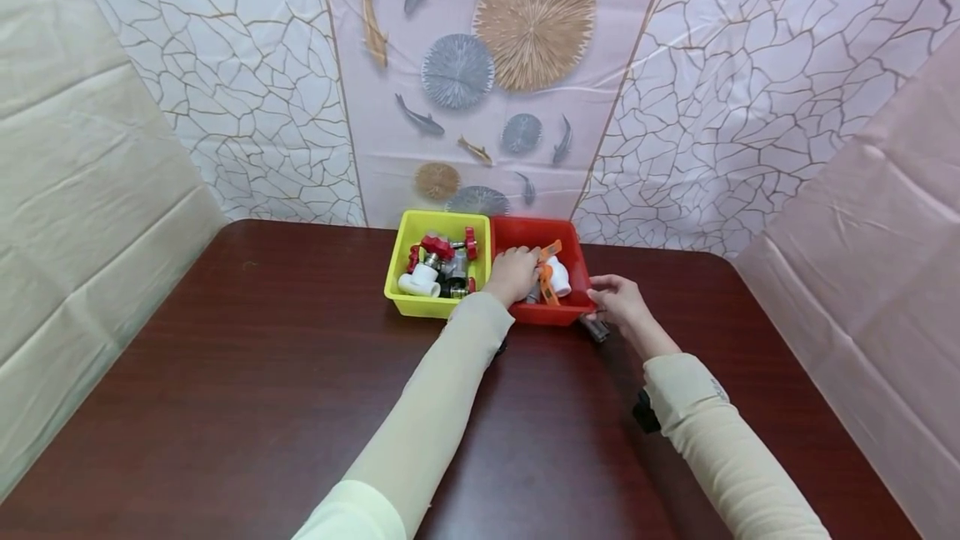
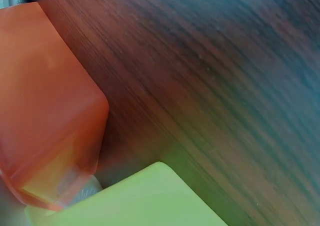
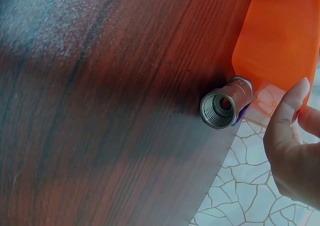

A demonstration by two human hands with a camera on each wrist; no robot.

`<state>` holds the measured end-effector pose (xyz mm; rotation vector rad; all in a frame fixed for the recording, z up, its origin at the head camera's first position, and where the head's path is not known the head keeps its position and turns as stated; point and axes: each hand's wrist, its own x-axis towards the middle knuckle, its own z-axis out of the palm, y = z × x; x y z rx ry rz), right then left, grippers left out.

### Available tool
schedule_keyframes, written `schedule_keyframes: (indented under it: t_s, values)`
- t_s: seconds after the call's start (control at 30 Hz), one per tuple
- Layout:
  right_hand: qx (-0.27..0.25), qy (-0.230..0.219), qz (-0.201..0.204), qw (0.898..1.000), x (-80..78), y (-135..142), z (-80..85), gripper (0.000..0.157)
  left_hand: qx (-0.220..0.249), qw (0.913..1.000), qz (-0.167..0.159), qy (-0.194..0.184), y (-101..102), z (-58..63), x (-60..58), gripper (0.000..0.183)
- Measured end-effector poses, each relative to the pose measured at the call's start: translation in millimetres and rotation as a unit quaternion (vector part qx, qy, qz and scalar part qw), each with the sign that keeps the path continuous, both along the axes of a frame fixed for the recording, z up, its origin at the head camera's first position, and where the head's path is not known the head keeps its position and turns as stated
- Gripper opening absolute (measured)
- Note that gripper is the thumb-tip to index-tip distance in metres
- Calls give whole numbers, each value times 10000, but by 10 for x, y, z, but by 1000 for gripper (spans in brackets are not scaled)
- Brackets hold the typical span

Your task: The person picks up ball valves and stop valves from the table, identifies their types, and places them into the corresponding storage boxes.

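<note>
My left hand (image 1: 513, 275) reaches over the left side of the red bin (image 1: 517, 232), its fingertips hidden behind the back of the hand; I cannot tell whether they grip anything. Beside it in the bin lie parts with orange handles (image 1: 550, 283) and a white plastic fitting (image 1: 559, 277). At the bin's right rim, my right hand (image 1: 617, 300) pinches the red wall between thumb and fingers, as the right wrist view (image 3: 295, 151) also shows. A metal threaded fitting (image 3: 226, 104) lies on the table against that bin's outer side, just below the right hand.
A yellow bin (image 1: 401, 269) stands against the red one on the left, holding red-handled valves (image 1: 438, 247) and a white tee fitting (image 1: 422, 280). Both rest near the back edge of the dark wooden table (image 1: 247, 382). Patterned cloth (image 1: 247, 65) hangs behind the table.
</note>
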<state>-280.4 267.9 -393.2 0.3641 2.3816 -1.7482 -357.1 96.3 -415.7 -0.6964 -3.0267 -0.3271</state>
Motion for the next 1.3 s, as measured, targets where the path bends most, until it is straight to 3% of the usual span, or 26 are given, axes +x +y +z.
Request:
schedule_keyframes:
  t_s: [0.47, 0.6, 0.83, 1.13, 1.3]
  values:
    - [-137, -6, -58, 9999, 5, -4, -18, 44, -356, 9979, -458, 284, -188, 159, 130, 47]
    - [-140, 4, -97, 9999, 7, -7, -6, 44, -507, 9959, -503, 557, -275, 183, 123, 47]
    - [-98, -4, -137, 9999, 11, -19, -9, 43, -517, 9960, -521, 501, -456, 222, 116, 50]
    - [868, 391, 22, 9955, 24, -26, 3, 36, -518, 9937, -858, 497, -715, 293, 188, 51]
    - [1067, 416, 62, 9934, 15, -52, 11, 35, -347, 9911, -1149, 581, -848, 318, 241, 49]
